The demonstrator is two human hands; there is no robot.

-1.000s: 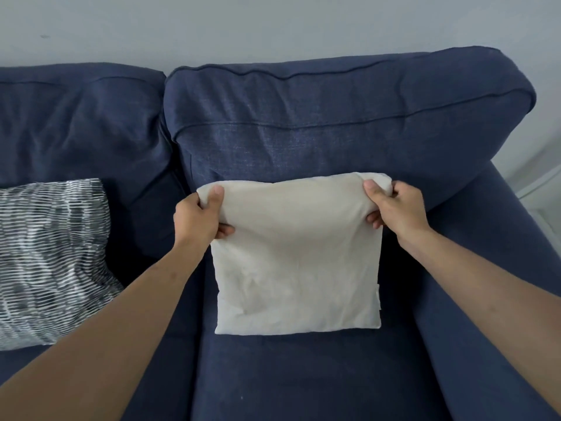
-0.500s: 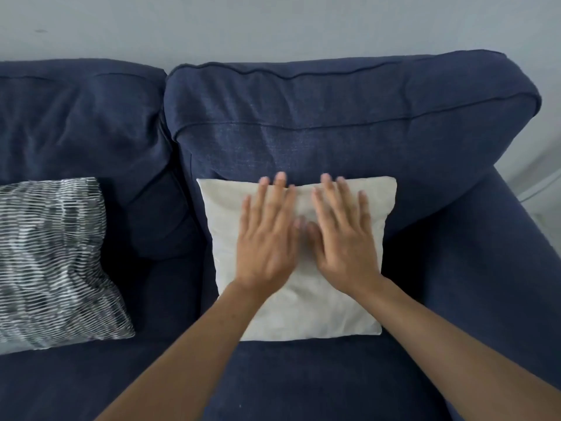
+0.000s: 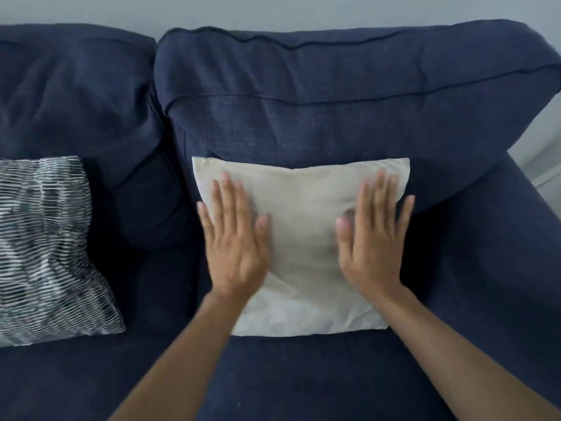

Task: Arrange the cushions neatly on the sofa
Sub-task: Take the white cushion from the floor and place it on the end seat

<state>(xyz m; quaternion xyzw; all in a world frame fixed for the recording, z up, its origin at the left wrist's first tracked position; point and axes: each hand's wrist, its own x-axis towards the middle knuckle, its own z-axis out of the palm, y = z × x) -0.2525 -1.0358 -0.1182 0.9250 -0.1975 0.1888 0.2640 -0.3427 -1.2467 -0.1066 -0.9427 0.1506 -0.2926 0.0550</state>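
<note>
Nearest the camera, two bare forearms reach over the navy sofa (image 3: 303,384) seat, and the left hand (image 3: 235,238) and right hand (image 3: 372,238) lie flat, fingers spread, gripping nothing, on the left and right parts of the cream cushion (image 3: 303,247). That cushion stands leaning against the right back cushion (image 3: 334,101), its lower edge on the seat. Further left, apart from it, a black-and-white patterned cushion (image 3: 45,250) leans by the left back cushion (image 3: 76,95).
</note>
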